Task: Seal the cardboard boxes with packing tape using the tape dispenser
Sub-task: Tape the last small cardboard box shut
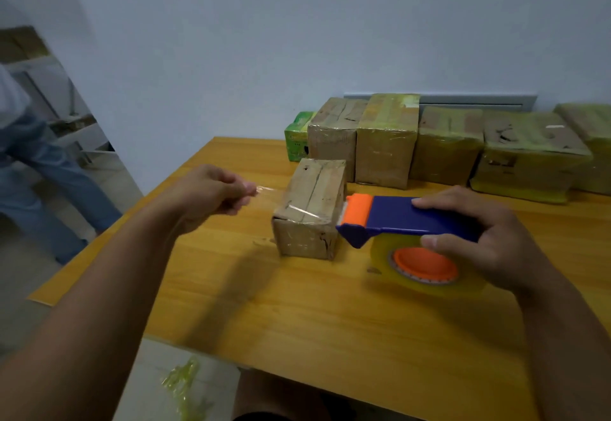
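Left hand (211, 194) pinches the clear tape end (264, 189) drawn across the small box (309, 209); right hand (489, 242) grips the blue tape dispenser (396, 219) beside it on the tabletop (297, 305).

Wall: we face a plain pale wall (297, 24), bluish-white and evenly lit.
Trunking: we see a grey strip (463, 98) low on that wall, at the far right.
Table: we look down on an orange-yellow wood-grain table (314, 305) whose far edge runs close along the wall.
Floor: we see pale floor (29, 321) to the left of the table.
Scrap: we notice crumpled yellowish tape (185, 387) on the near floor.
Far left: we make out blurred shelving (49, 90) and a person's legs in blue trousers (56, 189).
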